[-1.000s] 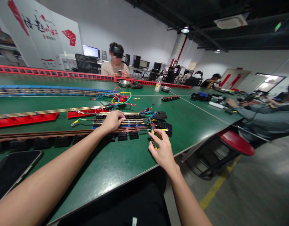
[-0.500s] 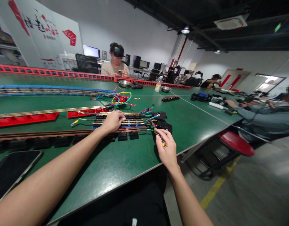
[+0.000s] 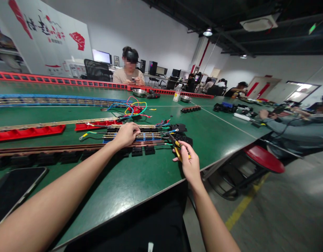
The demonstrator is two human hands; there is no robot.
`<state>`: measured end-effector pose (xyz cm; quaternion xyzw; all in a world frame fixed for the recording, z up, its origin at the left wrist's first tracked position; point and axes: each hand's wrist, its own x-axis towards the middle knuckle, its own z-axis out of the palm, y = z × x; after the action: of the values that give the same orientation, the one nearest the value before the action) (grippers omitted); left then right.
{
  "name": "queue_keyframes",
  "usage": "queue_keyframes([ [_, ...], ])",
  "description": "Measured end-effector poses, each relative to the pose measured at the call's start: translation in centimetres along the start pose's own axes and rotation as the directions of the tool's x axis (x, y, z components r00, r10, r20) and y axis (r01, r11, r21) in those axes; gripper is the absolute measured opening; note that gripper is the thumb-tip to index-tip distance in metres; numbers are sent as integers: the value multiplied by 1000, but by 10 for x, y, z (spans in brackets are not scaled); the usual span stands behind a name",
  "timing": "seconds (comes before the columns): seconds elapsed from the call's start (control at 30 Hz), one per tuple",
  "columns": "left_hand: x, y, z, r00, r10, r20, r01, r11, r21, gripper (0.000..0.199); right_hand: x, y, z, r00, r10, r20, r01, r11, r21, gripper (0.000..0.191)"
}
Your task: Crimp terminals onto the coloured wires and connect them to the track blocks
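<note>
My left hand (image 3: 126,135) is closed over a short set of thin brass-coloured rails (image 3: 151,135) on a blue base; its fingertips are partly hidden behind the hand. In my right hand (image 3: 189,159) is a pair of pliers (image 3: 178,151) with yellow-and-black handles, spread apart. Its dark jaws point up and left toward the wires at the rails' right end. A blue wire terminal (image 3: 174,131) with a ring tip lies just above the jaws. Close by sits a black end piece (image 3: 178,127). A green wire with a yellow ring terminal (image 3: 84,136) sticks out left of my left hand.
Long brown rails (image 3: 46,150) on black holders run along the near side. A phone (image 3: 16,189) lies at left. Beyond are red holders (image 3: 30,133), looped coloured wires (image 3: 137,109), a bottle (image 3: 177,93) and a metal bowl (image 3: 139,92). Co-workers sit across and at right.
My right hand has shifted slightly right and down, and the pliers' handles have spread apart. The jaws have drawn back from the blue terminal. My left hand stays in place.
</note>
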<state>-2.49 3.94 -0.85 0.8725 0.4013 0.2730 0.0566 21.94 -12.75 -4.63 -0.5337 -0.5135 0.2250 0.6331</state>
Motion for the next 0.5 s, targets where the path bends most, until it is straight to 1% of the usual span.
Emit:
queue_keyframes([
  [0.27, 0, -3, 3, 1000, 4, -13, -4, 1000, -22, 23, 5, -1, -1, 992, 127, 19, -128, 968, 217, 43],
  [0.5, 0, -2, 3, 1000, 0, -1, 0, 1000, -19, 23, 9, -8, -3, 970, 243, 10, -231, 910, 346, 45],
])
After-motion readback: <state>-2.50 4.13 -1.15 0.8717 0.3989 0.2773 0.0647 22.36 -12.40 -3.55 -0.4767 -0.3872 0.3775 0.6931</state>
